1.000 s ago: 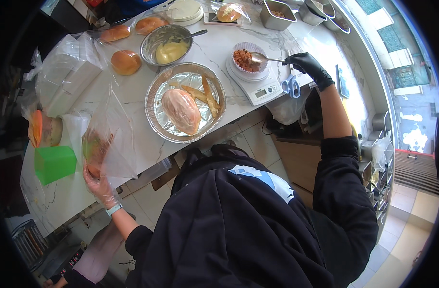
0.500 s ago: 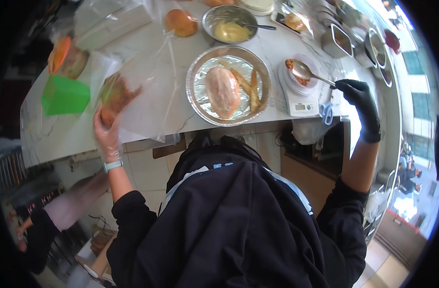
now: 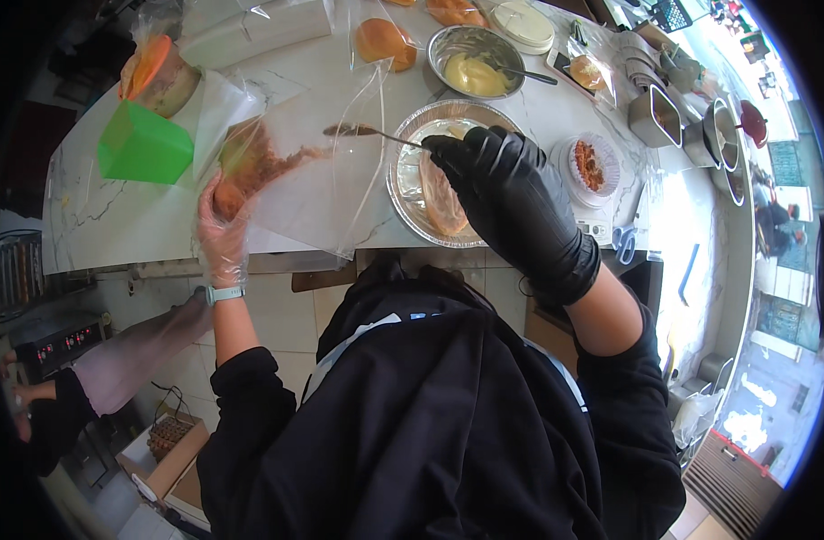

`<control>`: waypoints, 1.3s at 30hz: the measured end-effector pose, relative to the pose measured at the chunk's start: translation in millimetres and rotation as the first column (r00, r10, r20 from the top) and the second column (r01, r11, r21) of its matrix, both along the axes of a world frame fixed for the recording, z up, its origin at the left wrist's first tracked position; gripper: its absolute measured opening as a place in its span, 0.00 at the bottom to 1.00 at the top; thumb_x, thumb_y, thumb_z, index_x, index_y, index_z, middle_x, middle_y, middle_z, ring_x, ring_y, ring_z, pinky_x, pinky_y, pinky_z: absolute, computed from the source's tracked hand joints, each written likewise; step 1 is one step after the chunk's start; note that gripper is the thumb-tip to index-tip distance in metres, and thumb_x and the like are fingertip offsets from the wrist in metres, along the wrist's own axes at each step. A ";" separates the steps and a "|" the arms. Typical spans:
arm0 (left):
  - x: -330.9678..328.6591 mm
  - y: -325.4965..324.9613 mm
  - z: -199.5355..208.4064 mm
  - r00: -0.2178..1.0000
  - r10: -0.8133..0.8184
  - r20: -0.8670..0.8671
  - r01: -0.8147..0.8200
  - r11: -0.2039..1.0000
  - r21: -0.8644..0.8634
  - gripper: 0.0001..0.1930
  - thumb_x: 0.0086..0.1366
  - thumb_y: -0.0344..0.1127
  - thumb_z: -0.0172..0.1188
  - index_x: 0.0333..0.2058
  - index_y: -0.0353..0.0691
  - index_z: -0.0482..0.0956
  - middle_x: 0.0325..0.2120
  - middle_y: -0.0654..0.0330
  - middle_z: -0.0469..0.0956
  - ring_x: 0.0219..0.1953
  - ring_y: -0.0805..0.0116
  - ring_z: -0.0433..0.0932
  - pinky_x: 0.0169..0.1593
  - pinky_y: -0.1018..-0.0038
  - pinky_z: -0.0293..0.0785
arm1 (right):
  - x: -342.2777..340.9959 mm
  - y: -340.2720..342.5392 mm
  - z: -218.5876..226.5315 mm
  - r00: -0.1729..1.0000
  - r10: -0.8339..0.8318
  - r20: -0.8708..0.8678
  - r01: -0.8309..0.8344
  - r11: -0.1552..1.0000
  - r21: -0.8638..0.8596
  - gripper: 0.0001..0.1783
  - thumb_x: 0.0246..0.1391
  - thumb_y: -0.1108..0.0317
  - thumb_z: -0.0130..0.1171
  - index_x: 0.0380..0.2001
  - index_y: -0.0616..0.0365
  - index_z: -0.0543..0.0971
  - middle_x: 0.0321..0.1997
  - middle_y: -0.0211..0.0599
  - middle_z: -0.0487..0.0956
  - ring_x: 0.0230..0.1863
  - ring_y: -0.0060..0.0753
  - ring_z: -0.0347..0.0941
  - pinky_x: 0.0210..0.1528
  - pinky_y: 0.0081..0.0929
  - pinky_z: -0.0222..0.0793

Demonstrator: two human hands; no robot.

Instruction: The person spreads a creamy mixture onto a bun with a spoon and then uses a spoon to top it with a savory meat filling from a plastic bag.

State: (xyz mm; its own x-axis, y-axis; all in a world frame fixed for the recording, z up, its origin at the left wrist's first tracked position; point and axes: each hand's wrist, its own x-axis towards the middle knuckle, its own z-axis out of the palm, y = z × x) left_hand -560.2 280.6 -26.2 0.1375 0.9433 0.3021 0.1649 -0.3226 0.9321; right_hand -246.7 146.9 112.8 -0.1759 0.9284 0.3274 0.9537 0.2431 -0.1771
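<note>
Your right hand grips the spoon above the foil tray, its length running leftward so its tip overlaps the wide side of the bag, whose filled end your nearer left hand clasps.

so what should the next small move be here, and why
I'd probably ease the spoon left toward the reddish-brown shreds in the clear bag: the right hand grips it with its bowl pointing at them, and the left hand holds the bag. Whether the bowl is over or inside the bag, I can't tell.
</note>
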 end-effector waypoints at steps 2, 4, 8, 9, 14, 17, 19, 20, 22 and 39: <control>0.6 0.6 2.7 0.999 -0.001 -0.039 0.001 1.000 0.001 0.30 0.48 0.25 0.65 0.50 0.34 0.64 0.49 0.59 0.66 0.51 0.70 0.64 0.57 0.73 0.58 | -3.9 -1.9 -5.2 0.988 -0.028 0.151 0.020 0.998 0.052 0.11 0.46 0.74 0.54 0.36 0.56 0.77 0.24 0.41 0.73 0.26 0.41 0.70 0.29 0.31 0.67; -3.9 1.9 -1.3 0.997 -0.020 -0.073 0.019 1.000 -0.003 0.30 0.48 0.26 0.65 0.50 0.34 0.64 0.49 0.59 0.66 0.51 0.69 0.64 0.57 0.73 0.58 | -7.3 -8.0 -5.2 0.984 -0.050 0.169 0.045 0.999 0.030 0.12 0.44 0.73 0.55 0.37 0.55 0.77 0.24 0.39 0.72 0.26 0.38 0.70 0.26 0.30 0.66; -7.6 7.0 -11.6 0.991 0.050 -0.124 -0.047 0.999 0.025 0.30 0.48 0.29 0.65 0.51 0.33 0.64 0.49 0.57 0.66 0.52 0.67 0.63 0.57 0.73 0.57 | -3.8 -18.0 -21.3 0.806 -0.092 -0.584 0.073 0.996 -0.056 0.10 0.47 0.71 0.56 0.35 0.58 0.77 0.25 0.44 0.76 0.25 0.41 0.73 0.31 0.29 0.69; -14.8 11.9 -18.0 0.986 0.039 -0.160 -0.027 0.997 0.074 0.30 0.49 0.28 0.65 0.51 0.32 0.64 0.50 0.56 0.65 0.53 0.66 0.63 0.58 0.72 0.56 | -5.2 -22.5 -25.9 0.770 -0.079 -0.634 0.048 0.997 -0.066 0.10 0.47 0.72 0.55 0.35 0.59 0.77 0.27 0.45 0.77 0.27 0.43 0.74 0.33 0.29 0.69; -22.3 16.2 -24.1 0.974 -0.041 -0.224 0.082 0.981 0.176 0.30 0.50 0.27 0.63 0.52 0.30 0.61 0.53 0.53 0.63 0.55 0.63 0.60 0.61 0.70 0.51 | -13.1 -37.1 -36.0 0.652 -0.093 -0.753 0.077 0.995 -0.056 0.09 0.47 0.72 0.54 0.34 0.60 0.77 0.28 0.46 0.77 0.30 0.45 0.74 0.34 0.32 0.70; -22.2 18.6 -27.3 0.969 -0.040 -0.244 0.084 0.981 0.176 0.30 0.50 0.26 0.62 0.52 0.31 0.61 0.53 0.53 0.62 0.56 0.63 0.59 0.61 0.69 0.50 | -12.7 -44.1 -33.9 0.709 -0.099 -0.698 0.081 0.995 -0.058 0.08 0.47 0.71 0.54 0.31 0.60 0.77 0.25 0.44 0.76 0.29 0.44 0.74 0.33 0.33 0.70; -22.4 20.5 -29.9 0.962 -0.035 -0.270 0.086 0.980 0.180 0.30 0.50 0.26 0.62 0.52 0.31 0.61 0.54 0.54 0.62 0.56 0.63 0.59 0.61 0.69 0.50 | -11.0 -46.6 -36.0 0.695 -0.097 -0.713 0.072 0.995 -0.065 0.08 0.47 0.71 0.54 0.31 0.60 0.77 0.25 0.44 0.76 0.28 0.43 0.74 0.33 0.32 0.70; -22.4 20.4 -30.4 0.965 -0.040 -0.258 0.087 0.981 0.175 0.29 0.51 0.26 0.62 0.52 0.31 0.60 0.54 0.53 0.62 0.57 0.62 0.59 0.61 0.68 0.50 | -10.0 -46.8 -36.9 0.683 -0.088 -0.725 0.053 0.996 -0.072 0.08 0.47 0.71 0.54 0.32 0.60 0.77 0.25 0.44 0.77 0.28 0.42 0.75 0.33 0.31 0.70; -21.0 21.0 -32.4 0.969 -0.047 -0.244 0.090 0.981 0.170 0.29 0.51 0.26 0.61 0.52 0.31 0.60 0.54 0.52 0.62 0.57 0.61 0.58 0.62 0.68 0.50 | 0.1 -52.6 -35.2 0.639 -0.125 -0.759 0.076 0.992 -0.100 0.08 0.47 0.71 0.54 0.32 0.60 0.77 0.26 0.45 0.77 0.27 0.40 0.75 0.33 0.29 0.71; -20.2 17.7 -28.1 0.978 -0.019 -0.209 0.054 0.985 0.166 0.29 0.49 0.24 0.63 0.50 0.31 0.63 0.53 0.54 0.63 0.55 0.64 0.60 0.60 0.69 0.51 | 185.0 -121.5 -44.7 0.462 -0.884 -0.074 0.867 0.467 -0.172 0.14 0.44 0.57 0.56 0.30 0.54 0.80 0.23 0.44 0.78 0.26 0.39 0.75 0.34 0.30 0.70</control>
State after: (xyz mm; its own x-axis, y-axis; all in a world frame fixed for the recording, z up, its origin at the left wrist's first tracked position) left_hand -580.4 298.2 -54.4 0.2471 0.8736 0.4193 0.3328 -0.4829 0.8100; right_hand -61.8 25.4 68.1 0.7849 0.5943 0.1752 0.6182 -0.7319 -0.2867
